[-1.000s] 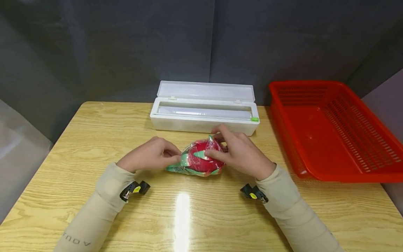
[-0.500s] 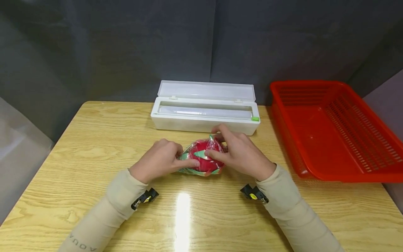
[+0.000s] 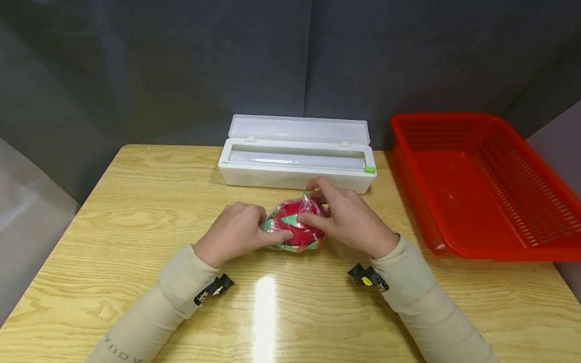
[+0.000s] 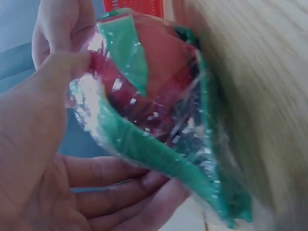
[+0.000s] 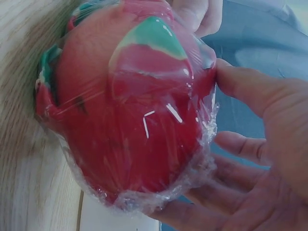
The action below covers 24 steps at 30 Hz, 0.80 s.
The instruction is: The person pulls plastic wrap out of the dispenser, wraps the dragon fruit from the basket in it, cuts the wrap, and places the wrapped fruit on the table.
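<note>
A red dragon fruit (image 3: 303,236) with green scale tips lies on its side on the table, wrapped in shiny cling film (image 5: 204,159). My left hand (image 3: 238,229) holds its left, pointed end, thumb lying across the top and fingers curled behind and below. From the right, my right hand (image 3: 351,219) grips the other end, with the thumb pressed on the film and the fingers around the far side. In the left wrist view the film hugs the dragon fruit (image 4: 166,62) and runs out over the green tip. Crinkled film bunches near my right fingers.
Behind the fruit stands a white cling film dispenser (image 3: 290,177), lid raised, with a roll (image 3: 297,160) inside and a green slider (image 3: 369,170) at its right. A red plastic basket (image 3: 415,186) sits at the right of the wooden table (image 3: 145,201). Dark cloth hangs behind.
My left hand has moved right from pinching film at the fruit's left tip to gripping the fruit, thumb now on top. The right hand has kept its hold; the fruit has barely moved.
</note>
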Motion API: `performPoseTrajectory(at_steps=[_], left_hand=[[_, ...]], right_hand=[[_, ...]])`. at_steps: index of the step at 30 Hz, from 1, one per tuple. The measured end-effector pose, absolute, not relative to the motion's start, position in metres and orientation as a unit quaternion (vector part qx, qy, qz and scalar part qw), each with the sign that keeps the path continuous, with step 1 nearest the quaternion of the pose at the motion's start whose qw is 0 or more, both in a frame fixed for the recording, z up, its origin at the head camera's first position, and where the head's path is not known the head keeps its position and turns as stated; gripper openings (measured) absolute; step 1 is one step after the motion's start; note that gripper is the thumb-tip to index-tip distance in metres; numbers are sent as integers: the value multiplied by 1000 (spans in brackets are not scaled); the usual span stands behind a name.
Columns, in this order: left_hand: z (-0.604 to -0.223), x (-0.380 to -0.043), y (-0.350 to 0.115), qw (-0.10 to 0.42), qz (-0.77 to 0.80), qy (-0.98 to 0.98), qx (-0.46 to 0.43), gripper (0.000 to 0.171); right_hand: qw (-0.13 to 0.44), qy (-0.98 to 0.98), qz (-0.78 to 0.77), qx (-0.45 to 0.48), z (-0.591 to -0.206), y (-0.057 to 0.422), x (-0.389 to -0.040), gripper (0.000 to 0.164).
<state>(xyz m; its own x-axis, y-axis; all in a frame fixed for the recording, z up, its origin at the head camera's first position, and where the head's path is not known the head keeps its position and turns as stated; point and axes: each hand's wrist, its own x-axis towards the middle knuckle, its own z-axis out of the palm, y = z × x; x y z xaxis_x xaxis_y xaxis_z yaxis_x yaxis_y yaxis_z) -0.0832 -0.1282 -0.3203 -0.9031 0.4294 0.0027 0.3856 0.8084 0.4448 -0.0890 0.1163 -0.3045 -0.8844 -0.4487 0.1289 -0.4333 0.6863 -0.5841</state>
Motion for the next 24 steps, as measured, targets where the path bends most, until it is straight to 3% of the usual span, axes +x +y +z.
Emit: performPoseTrajectory(at_steps=[14,21,24], left_hand=[[-325,-95,-137,123,210,937,250,49],[-326,-97,-140,150,206,937,237,84],[-326,-97,-143,159,209,937,231,89]], right_hand=[[19,922,-290,-255,-315,122,-95,53],[16,925,-284,-253,-321,126,-98,56],[22,929,-283,-236,-322,130,-98,62]])
